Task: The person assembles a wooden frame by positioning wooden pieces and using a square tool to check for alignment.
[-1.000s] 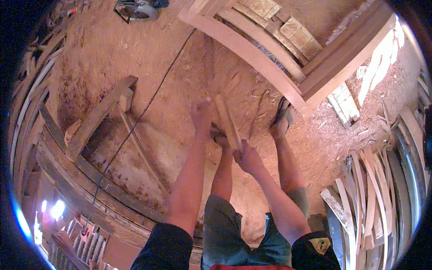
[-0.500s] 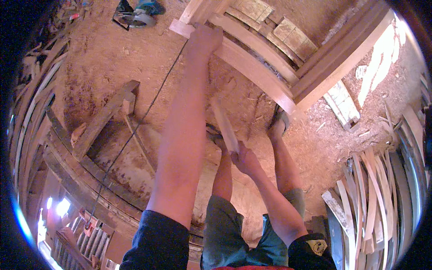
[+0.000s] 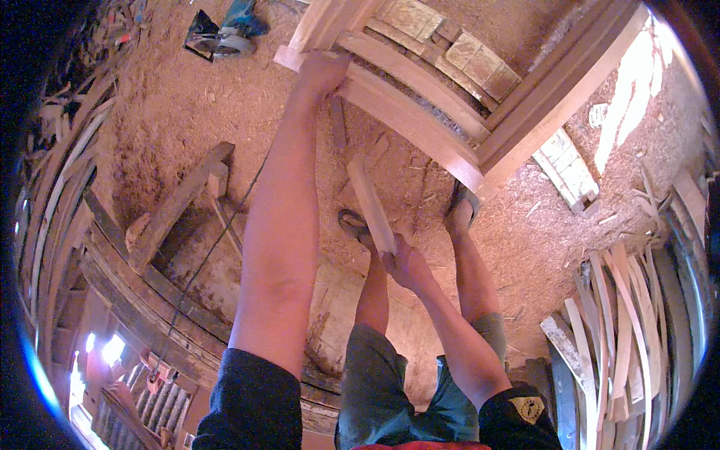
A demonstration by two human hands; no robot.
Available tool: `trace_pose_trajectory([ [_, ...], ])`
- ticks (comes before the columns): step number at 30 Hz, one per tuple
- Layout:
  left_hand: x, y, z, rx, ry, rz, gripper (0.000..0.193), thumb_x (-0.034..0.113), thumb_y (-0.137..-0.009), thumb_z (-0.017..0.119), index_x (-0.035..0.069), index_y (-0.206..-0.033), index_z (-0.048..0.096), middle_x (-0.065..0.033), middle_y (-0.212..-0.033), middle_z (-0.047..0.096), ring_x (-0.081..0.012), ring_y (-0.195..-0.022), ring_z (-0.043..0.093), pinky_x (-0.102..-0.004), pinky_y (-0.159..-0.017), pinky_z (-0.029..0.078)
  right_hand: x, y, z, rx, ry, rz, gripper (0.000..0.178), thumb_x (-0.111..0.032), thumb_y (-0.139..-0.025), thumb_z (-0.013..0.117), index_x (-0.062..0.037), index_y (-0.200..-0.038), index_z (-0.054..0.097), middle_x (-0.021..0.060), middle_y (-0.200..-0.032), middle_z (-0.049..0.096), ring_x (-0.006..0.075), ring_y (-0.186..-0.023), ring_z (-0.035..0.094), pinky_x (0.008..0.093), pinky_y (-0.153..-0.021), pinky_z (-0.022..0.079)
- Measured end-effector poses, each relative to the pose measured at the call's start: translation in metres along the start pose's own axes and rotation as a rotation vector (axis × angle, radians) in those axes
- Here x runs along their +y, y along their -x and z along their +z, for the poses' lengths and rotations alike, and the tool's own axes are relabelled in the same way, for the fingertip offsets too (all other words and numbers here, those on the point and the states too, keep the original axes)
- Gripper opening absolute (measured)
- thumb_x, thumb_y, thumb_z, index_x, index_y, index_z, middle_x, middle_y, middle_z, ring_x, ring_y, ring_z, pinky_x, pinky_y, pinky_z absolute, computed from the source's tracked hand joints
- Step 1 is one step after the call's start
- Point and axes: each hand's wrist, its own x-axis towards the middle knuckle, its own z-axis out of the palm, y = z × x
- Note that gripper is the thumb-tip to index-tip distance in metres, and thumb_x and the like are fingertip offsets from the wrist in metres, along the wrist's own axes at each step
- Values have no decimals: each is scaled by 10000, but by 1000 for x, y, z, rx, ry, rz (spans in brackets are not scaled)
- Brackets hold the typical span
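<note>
The left hand (image 3: 324,73) is on a wooden frame (image 3: 409,120) near one corner; the right hand (image 3: 407,264) grips a wooden bar (image 3: 369,206). A circular saw (image 3: 229,41) lies on the floor (image 3: 161,82), with wooden strips (image 3: 611,337) stacked at right.

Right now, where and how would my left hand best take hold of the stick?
Probably grip the stick by its far half, bringing the left hand from the left side: the right hand closes around the near end, while the long, narrow far part points away uncovered.
</note>
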Motion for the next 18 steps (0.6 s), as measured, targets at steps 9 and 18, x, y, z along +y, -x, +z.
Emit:
trace_pose_trajectory([
  [9, -5, 4, -3, 21, -235, 65, 572, 410, -814, 592, -9, -1204, 586, -254, -1130, 639, -421, -1063, 612, -457, -898, 494, -22, 2, -3, -8, 19, -59, 391, -240, -883, 569, 4, -1156, 431, 262, -763, 641, 459, -747, 641, 536, -655, 506],
  [18, -21, 58, -37, 366, -445, 116, 744, 524, -874, 515, 153, -1479, 295, -269, -1156, 612, -388, -1049, 623, -501, -895, 490, -6, 6, 17, 8, 31, -90, 506, -234, -870, 590, 52, -1241, 398, 298, -783, 625, 468, -701, 636, 529, -600, 510],
])
